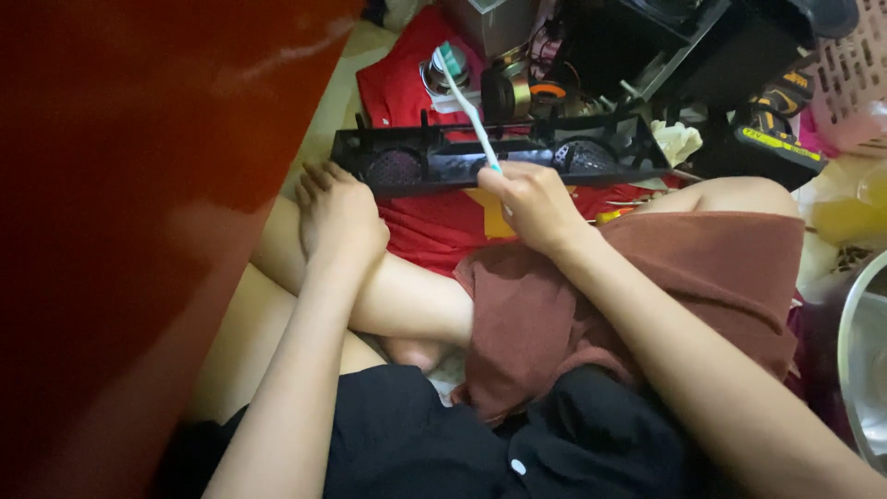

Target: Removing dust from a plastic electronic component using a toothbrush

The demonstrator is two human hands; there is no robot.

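Observation:
My right hand (pixel 534 205) grips the lower end of a white and teal toothbrush (pixel 465 99), whose head points up and away from me. It hovers over a long black plastic panel (pixel 499 157) with two round mesh grilles, lying across a red cloth (pixel 434 226). At the panel's left end, my left hand (pixel 334 214) rests on my crossed leg and holds nothing. I sit on the floor in brown shorts and a dark shirt.
A red glossy surface (pixel 139 185) fills the left side. Behind the panel lie a metal box (pixel 490 23), black equipment (pixel 665 46), a yellow-black tool (pixel 776 129), a pink basket (pixel 855 83) and a metal bowl rim (pixel 855 370) at right.

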